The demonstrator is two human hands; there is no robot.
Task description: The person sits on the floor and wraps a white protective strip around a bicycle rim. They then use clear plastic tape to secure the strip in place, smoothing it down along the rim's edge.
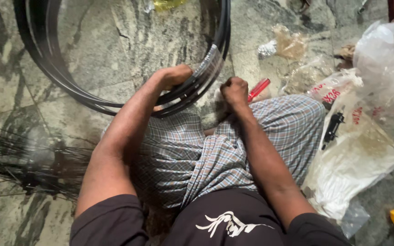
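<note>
Left hand [175,75] wraps closed over the black rims [197,84], a stacked bundle standing on the stone floor [92,59], its top cut off by the frame. Right hand [234,91] is fisted, fingers closed on a red-handled tool [258,89], probably a screwdriver; its tip is hidden. Dark spokes [28,164] lie blurred, well apart at left.

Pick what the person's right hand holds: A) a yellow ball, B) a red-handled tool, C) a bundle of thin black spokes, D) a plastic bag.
B: the right hand is closed around a red-handled tool, while the left hand grips the stacked black rims.
</note>
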